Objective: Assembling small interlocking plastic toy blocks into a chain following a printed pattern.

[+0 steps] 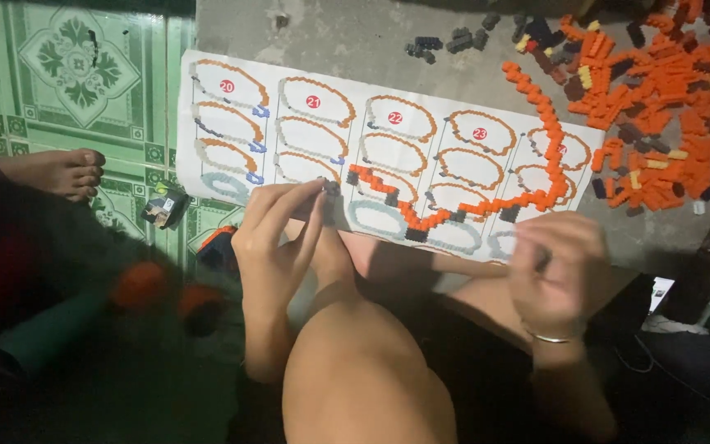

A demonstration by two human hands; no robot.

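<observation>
My left hand [277, 234] pinches the dark end of a long chain of small orange bricks [445, 210] at the sheet's near edge. The chain curves over a white instruction sheet [322, 136] printed with ring-shaped building steps, then rises toward the brick pile. My right hand [556, 267], with a thin bangle on the wrist, is curled at the sheet's near right edge; what it holds is hidden by its fingers. My bare knee [363, 370] rises below the left hand.
A large pile of loose orange, dark and yellow bricks [659, 90] lies at the top right on the grey surface. Several dark bricks [454, 39] sit at the top. A person's bare foot [59, 171] rests on green patterned tiles at left.
</observation>
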